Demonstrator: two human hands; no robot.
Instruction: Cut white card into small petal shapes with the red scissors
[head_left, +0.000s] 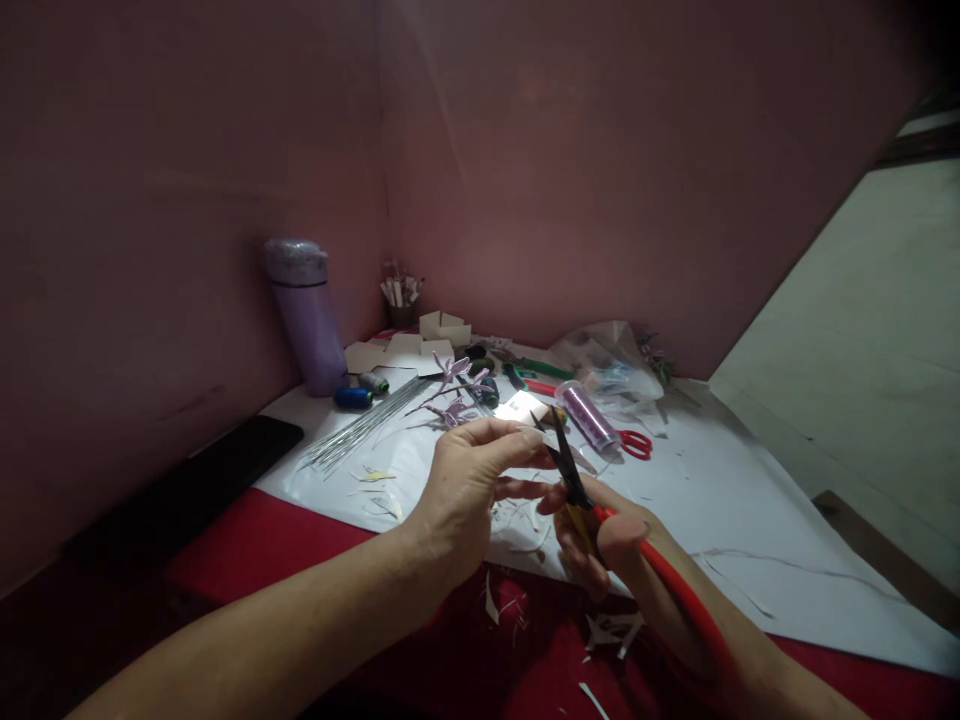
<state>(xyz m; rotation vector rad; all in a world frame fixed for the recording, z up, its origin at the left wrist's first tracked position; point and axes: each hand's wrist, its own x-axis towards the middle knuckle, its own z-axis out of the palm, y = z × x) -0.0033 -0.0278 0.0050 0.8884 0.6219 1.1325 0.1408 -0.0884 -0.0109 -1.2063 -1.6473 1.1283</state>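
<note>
As red-handled scissors (598,513) gape, the right hand (628,540) grips them.

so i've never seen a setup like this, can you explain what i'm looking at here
There is no machine here: a person works bare-handed, filmed by one camera worn on the head, looking forward and down. The right hand holds red-handled scissors with dark, open blades. The left hand is close to the blades; whether it pinches something is hard to make out. A white sheet lies over a red surface. On it lie pale purple flowers, thin silvery wires and a purple cylindrical roll.
</note>
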